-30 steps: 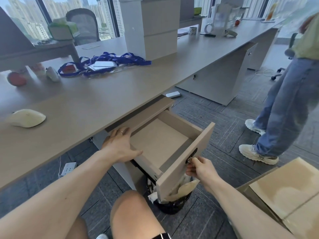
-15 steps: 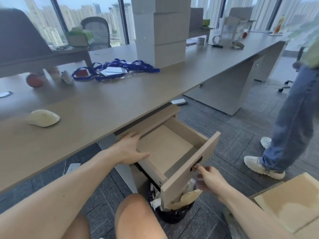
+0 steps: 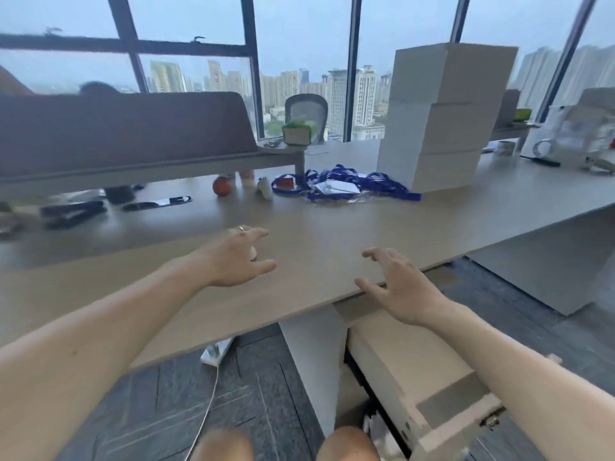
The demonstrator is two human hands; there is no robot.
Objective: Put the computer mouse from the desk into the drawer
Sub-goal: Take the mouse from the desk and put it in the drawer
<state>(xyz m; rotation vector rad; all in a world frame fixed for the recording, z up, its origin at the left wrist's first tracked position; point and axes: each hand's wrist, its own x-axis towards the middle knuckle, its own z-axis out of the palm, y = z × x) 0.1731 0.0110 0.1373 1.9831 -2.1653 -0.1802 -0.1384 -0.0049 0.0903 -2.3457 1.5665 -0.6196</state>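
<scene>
**Q:** Head view first: how are your hands posed?

**A:** Your left hand (image 3: 238, 257) is stretched forward over the desk (image 3: 316, 227), palm down, fingers spread and slightly arched, thumb pointing to the right. A ring (image 3: 241, 228) sits on one finger. Nothing is gripped; the hand is spread and cupped above the surface. Your right hand (image 3: 404, 287) is also unclenched, fingers fanned and curled loosely, hovering at the near edge of the desk with the thumb out to the left. It holds nothing. Both forearms reach in from the bottom corners, bare.

**Q:** Where is the computer mouse?

**A:** The computer mouse (image 3: 253, 252) lies on the desk right under your left hand. Only a small pale sliver shows between the palm and the thumb, so whether your fingers touch it cannot be told.

**Q:** And the drawer?

**A:** The drawer (image 3: 429, 371) is pulled out below your right forearm, under the desk edge, its front panel towards you and its inside mostly hidden by the arm.

**Q:** What lies beyond your hands?

**A:** Well ahead of your left hand sit a red ball (image 3: 221, 187) and a tangle of blue lanyards (image 3: 346, 184). Ahead of your right hand a stack of white boxes (image 3: 439, 121) stands on the desk, touching the lanyards' far side. The frame is somewhat blurred
</scene>
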